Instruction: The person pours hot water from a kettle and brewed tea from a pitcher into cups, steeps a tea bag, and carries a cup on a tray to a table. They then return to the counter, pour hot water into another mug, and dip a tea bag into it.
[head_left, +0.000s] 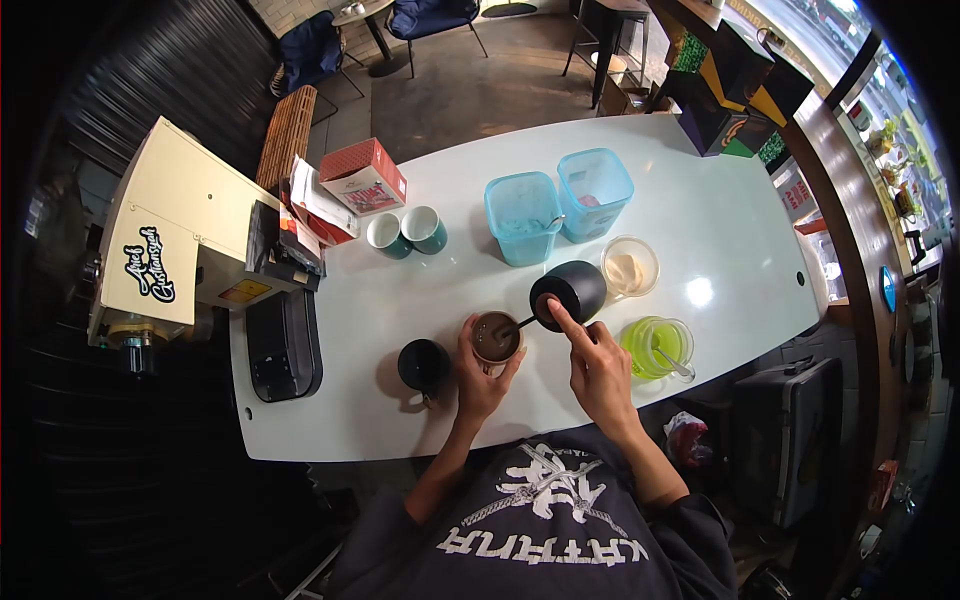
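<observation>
A brown cup (496, 338) with dark brown contents is held upright on the white table by my left hand (482, 375), fingers and thumb curled around its sides. My right hand (598, 372) grips a black gooseneck kettle (580, 287); its index finger lies stretched onto the lid, and the handle is hidden under the hand. The kettle's thin spout reaches over the cup's opening. Whether liquid is flowing I cannot make out. A black mug (424, 366) stands just left of my left hand. Right of my right hand is a green pitcher (655, 347) with a spoon inside.
Two blue plastic tubs (522, 240) and a clear container (631, 267) stand beyond the kettle. Two teal cups (424, 231) sit near a red-and-white box (365, 178). A cream machine (165, 215) borders the left of the white table (440, 290). Dark boxes (735, 85) stand at the far right.
</observation>
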